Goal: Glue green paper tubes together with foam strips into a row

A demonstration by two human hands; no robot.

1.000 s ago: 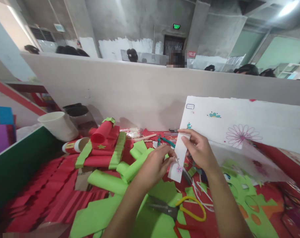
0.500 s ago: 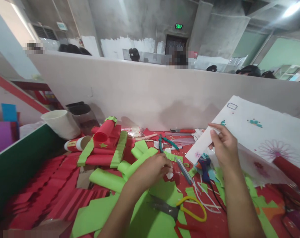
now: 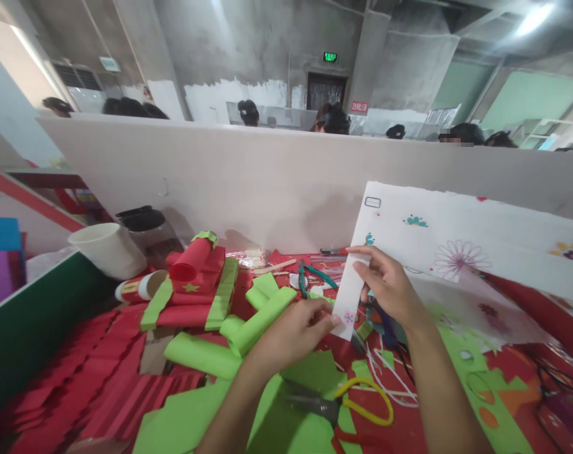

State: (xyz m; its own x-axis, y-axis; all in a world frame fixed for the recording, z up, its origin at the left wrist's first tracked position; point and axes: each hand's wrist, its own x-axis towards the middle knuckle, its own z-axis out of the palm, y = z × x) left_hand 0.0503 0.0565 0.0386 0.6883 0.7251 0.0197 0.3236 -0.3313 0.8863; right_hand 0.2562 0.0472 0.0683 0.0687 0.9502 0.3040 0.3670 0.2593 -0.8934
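On my feed the white strip [image 3: 348, 293] is back beyond the scissors [image 3: 330, 410], so both hands meet there again: right hand [image 3: 388, 287] pinching its upper end, left hand [image 3: 293, 331] at its lower edge, pinch uncertain.

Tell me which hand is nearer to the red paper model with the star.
Left. The left hand is to the right of the red paper model, with green paper rolls between them; the right hand is farther right, holding the white strip.
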